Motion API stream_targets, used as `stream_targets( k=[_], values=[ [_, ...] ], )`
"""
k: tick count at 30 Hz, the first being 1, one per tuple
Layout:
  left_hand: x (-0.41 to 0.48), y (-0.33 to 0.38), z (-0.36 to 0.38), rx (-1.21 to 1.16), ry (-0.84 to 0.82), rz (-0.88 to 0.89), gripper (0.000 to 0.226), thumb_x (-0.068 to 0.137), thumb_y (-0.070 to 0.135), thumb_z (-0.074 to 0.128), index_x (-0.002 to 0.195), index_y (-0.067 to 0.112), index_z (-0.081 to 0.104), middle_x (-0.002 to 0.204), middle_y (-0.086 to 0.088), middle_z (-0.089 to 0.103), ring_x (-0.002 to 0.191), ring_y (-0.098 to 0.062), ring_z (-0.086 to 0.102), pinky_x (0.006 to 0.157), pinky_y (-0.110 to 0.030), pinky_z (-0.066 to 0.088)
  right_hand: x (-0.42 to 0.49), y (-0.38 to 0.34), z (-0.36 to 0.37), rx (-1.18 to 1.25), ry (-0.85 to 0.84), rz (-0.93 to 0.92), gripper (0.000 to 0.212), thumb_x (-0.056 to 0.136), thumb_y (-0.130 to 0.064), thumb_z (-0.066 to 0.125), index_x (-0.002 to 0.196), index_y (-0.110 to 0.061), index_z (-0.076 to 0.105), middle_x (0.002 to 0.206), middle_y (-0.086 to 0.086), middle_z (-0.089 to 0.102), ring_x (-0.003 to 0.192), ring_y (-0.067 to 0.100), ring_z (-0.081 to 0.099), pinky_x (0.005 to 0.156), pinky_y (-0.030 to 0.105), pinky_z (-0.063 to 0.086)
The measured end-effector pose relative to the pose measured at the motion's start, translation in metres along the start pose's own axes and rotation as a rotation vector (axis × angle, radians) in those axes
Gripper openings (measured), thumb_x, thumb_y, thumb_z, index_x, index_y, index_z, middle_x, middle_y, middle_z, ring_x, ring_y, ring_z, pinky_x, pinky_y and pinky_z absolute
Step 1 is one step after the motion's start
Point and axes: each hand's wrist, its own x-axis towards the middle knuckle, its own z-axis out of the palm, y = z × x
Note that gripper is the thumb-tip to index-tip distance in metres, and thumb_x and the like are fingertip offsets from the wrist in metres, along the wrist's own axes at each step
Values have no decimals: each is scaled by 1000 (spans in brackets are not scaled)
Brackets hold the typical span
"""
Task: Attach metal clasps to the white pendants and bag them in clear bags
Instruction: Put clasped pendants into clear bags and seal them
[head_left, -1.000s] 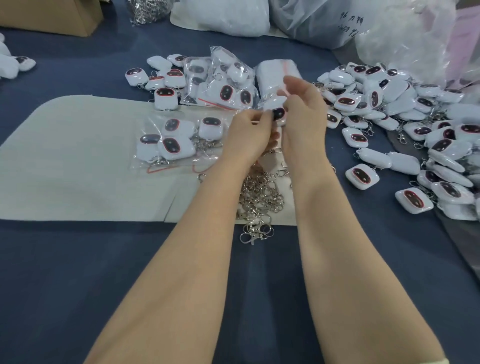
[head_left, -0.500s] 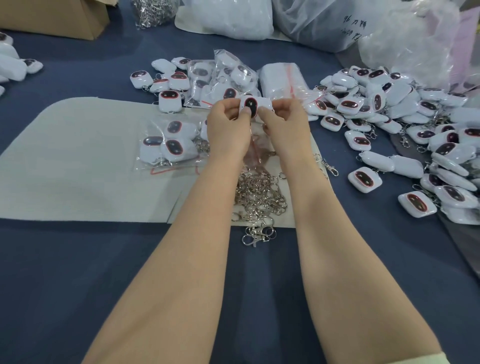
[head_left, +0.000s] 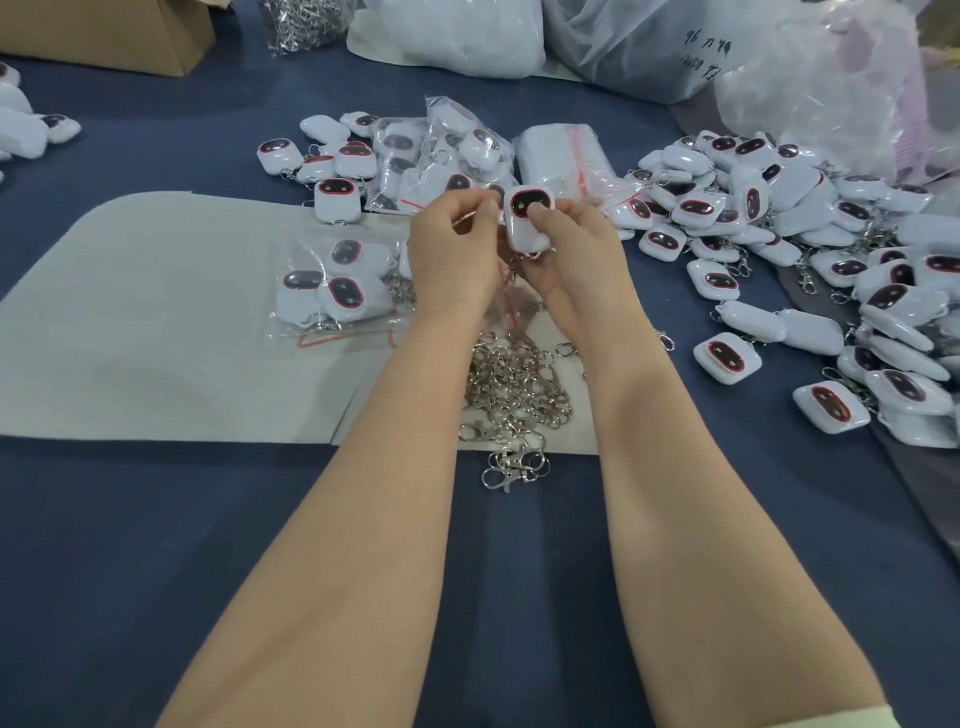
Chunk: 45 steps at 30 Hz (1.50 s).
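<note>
My right hand (head_left: 576, 254) grips a white pendant (head_left: 525, 228) with a dark, red-rimmed oval face, held upright above the mat. A metal clasp (head_left: 519, 262) hangs from its lower end. My left hand (head_left: 454, 249) pinches the edge of a thin clear bag (head_left: 511, 301) with a red strip, right beside the pendant. The bag hangs between my wrists and is mostly hidden. Loose metal clasps (head_left: 514, 384) lie heaped under my forearms. Unbagged white pendants (head_left: 779, 234) are piled to the right. Bagged pendants (head_left: 337, 286) lie on the mat at left.
A pale grey mat (head_left: 156, 322) covers the blue table. A stack of clear bags (head_left: 561, 156) and more bagged pendants (head_left: 441, 150) lie behind my hands. A cardboard box (head_left: 104, 31), a bag of clasps (head_left: 306, 21) and big plastic sacks (head_left: 649, 47) line the far edge.
Both hands have drawn back from the bag stack toward me. The pendant now stands upright in my right hand, with the clear bag held against it by my left.
</note>
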Motion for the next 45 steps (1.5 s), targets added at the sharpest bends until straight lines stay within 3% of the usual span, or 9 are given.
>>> stream_targets(
  k=[5,11,17,20,23,28,32,37,45],
  values=[
    [-3,-1,3,35,-99,28,17,91,5,55,93,15,70,85,5,65,86,-7,61,82,-14,47,-1,4,-4,-78,-28,-31,16,95,0,53,110,5,55,101,22,59,88,29,60,73,36,52],
    [-5,0,6,-44,-58,-45,20,91,6,53,83,22,63,91,0,66,92,-12,62,85,-22,49,-2,3,-8,-26,-93,-72,19,90,7,57,89,-11,51,90,12,59,66,13,57,67,28,51],
    [-4,-2,5,-53,-49,-107,18,91,9,51,87,21,63,92,0,66,85,-11,63,77,-19,50,-2,3,-7,-18,-98,-34,14,92,4,56,103,-4,54,91,17,60,72,19,59,63,28,52],
    [-3,-5,6,-26,-32,-127,16,91,10,50,90,21,62,77,10,61,64,0,56,64,-14,46,-3,4,-4,7,-126,9,21,98,3,45,117,4,53,103,23,58,86,27,58,79,37,51],
    [-3,-5,6,-28,-28,-130,17,89,9,50,87,22,60,80,5,61,68,-8,57,73,-25,48,-5,3,-3,77,-131,31,22,102,-2,37,116,5,53,109,27,57,97,34,56,95,47,46],
    [-2,-3,5,-66,-26,-157,18,89,7,48,79,20,53,77,-1,60,43,-1,54,62,-24,49,-3,5,-5,-117,-98,-57,21,102,-5,38,103,-2,59,89,17,61,72,20,58,58,27,50],
    [-3,-3,6,-41,-31,-158,13,89,10,50,85,20,58,91,-4,66,74,-11,62,75,-28,50,1,5,-6,-80,-92,-61,22,102,-6,39,99,-4,61,90,15,63,76,22,60,63,27,52],
    [-3,-3,6,-40,-38,-160,15,90,9,49,92,19,61,89,-2,65,76,-13,59,80,-32,51,2,5,-6,104,-140,20,24,103,-6,36,105,3,58,94,20,64,81,28,63,64,31,55],
    [-4,-3,6,-26,-33,-151,15,90,11,50,92,23,58,101,-3,65,82,-11,60,80,-28,50,1,6,-9,-57,-200,-95,29,94,12,42,119,0,53,97,14,64,87,23,63,70,24,54]
  ],
)
